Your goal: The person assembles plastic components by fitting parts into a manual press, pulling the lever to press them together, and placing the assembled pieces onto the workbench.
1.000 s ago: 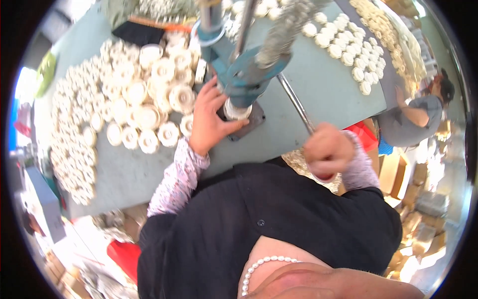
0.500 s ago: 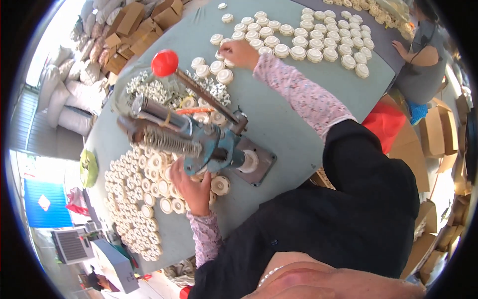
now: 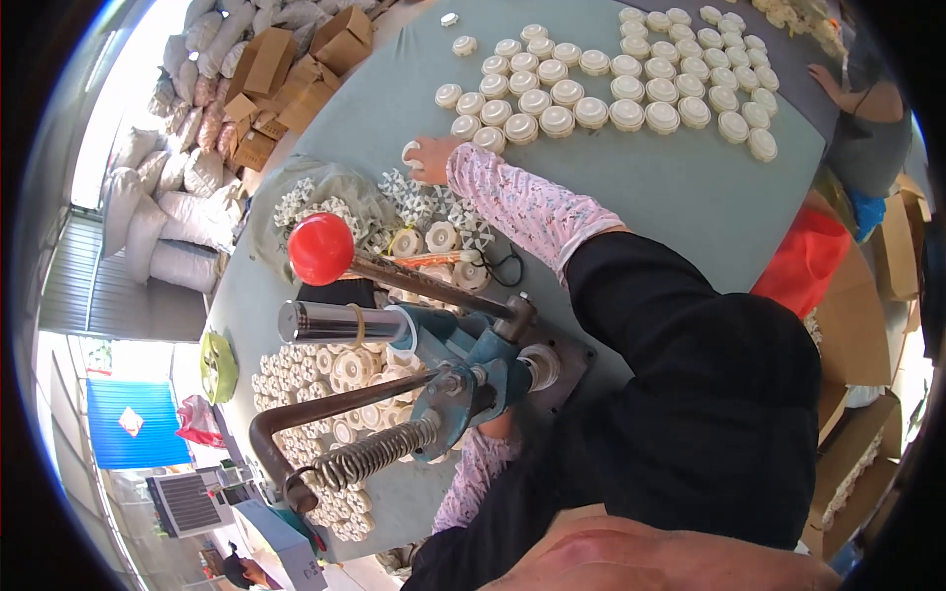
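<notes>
At the far side of the table my right hand (image 3: 434, 160) is closed with its fingers curled over a white round cap (image 3: 411, 153); the hand and sleeve partly hide what lies beneath. My left hand (image 3: 498, 426) is behind the teal hand press (image 3: 463, 379), only a sliver by the wrist showing and its fingers hidden. The press has a red ball knob (image 3: 321, 248) on its lever and a coil spring (image 3: 374, 453). Rows of white round caps (image 3: 555, 120) stand to the right of my right hand.
Cream ring-shaped parts (image 3: 352, 369) are heaped left of the press. Small white pieces (image 3: 419, 197) spill from a clear bag (image 3: 296, 187). Cardboard boxes (image 3: 266, 74) and stuffed sacks (image 3: 187, 222) lie beyond the table. Another person (image 3: 872, 128) is at the far right, near a red cloth (image 3: 808, 261).
The view has shifted, bringing the press closer. My right hand has moved toward the small-pieces pile, beside the cap rows. My left hand, visible before by the ring parts, is now mostly behind the press.
</notes>
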Demonstrator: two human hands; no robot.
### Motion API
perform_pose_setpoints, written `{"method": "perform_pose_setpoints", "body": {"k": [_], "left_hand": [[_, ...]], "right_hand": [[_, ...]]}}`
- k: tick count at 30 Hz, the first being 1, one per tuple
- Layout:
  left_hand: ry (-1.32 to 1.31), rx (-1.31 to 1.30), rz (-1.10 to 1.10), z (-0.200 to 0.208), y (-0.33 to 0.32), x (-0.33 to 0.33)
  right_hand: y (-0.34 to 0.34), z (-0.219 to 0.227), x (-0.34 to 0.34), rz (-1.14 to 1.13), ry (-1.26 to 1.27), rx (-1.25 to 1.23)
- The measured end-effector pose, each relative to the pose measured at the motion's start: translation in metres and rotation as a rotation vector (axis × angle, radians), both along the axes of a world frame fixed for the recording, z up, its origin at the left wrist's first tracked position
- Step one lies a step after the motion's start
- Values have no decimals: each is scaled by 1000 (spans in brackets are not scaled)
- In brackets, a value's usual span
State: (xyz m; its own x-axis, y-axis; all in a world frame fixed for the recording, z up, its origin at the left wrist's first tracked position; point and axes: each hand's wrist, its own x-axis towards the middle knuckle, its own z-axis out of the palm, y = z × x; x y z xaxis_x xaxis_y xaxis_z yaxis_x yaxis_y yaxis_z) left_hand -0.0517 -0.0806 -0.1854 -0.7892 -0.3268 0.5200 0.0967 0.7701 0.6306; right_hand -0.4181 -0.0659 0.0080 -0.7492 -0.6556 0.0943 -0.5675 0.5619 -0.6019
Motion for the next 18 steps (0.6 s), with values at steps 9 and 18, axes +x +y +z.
{"method": "perform_pose_setpoints", "body": {"k": [9, 18], "left_hand": [[272, -23, 208, 12, 75, -10], [570, 28, 461, 71, 31, -3]], "right_hand": [[-3, -13, -8, -147, 175, 216], [109, -22, 59, -94, 219, 125]]}}
